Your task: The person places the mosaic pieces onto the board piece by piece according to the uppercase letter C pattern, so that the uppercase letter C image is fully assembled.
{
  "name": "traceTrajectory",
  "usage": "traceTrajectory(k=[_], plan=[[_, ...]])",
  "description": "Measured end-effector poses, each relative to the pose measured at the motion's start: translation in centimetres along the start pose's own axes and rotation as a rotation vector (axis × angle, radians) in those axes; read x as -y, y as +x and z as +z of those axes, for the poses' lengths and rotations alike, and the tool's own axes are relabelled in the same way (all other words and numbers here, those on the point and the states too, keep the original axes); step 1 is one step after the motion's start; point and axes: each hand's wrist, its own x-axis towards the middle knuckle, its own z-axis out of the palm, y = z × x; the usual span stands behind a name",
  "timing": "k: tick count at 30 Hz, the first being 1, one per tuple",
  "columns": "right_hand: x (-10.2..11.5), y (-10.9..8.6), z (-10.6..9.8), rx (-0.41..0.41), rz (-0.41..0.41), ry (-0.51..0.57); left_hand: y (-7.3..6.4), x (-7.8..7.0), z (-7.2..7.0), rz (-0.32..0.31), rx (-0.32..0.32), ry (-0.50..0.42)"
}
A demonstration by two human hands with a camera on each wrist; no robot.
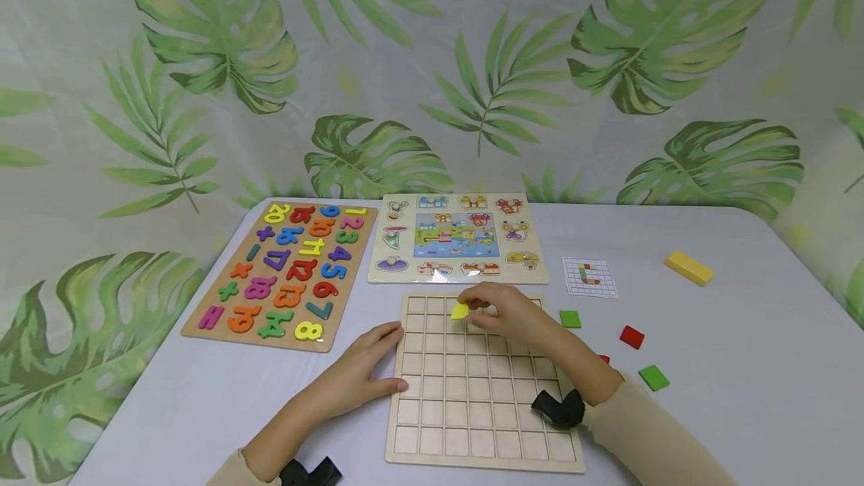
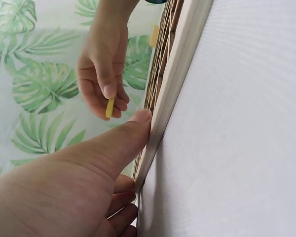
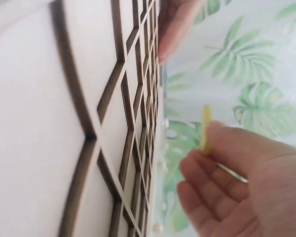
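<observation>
A wooden grid board point(image 1: 446, 415) with square recesses lies flat in front of me; no tiles show in its visible squares. Between thumb and fingers, my right hand point(image 1: 508, 315) pinches a thin yellow tile point(image 1: 460, 311) above the board's far rows. The right wrist view shows this yellow tile point(image 3: 206, 129) edge-on, apart from the grid. My left hand point(image 1: 361, 373) rests along the left edge of the board, thumb and fingers extended. In the left wrist view, the thumb of the left hand point(image 2: 84, 168) touches the board's side rim.
Green tiles point(image 1: 570, 319) and red tiles point(image 1: 632, 337) lie right of the board, one red partly behind the forearm. Beyond them are a pattern card point(image 1: 607, 287) and a yellow block point(image 1: 688, 268). A number puzzle point(image 1: 226, 319) stands left, a picture puzzle point(image 1: 445, 276) behind.
</observation>
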Motion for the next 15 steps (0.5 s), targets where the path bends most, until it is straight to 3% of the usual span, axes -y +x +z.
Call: traceTrajectory(k=[5,15], plan=[[-0.9,0.2,0.9,0.061,0.077,0.001,0.0,0.0,0.0,0.010,-0.009,-0.004],[-1.8,0.3,1.8,0.044,0.044,-0.028,0.0,-0.1,-0.1,-0.005,0.003,0.005]])
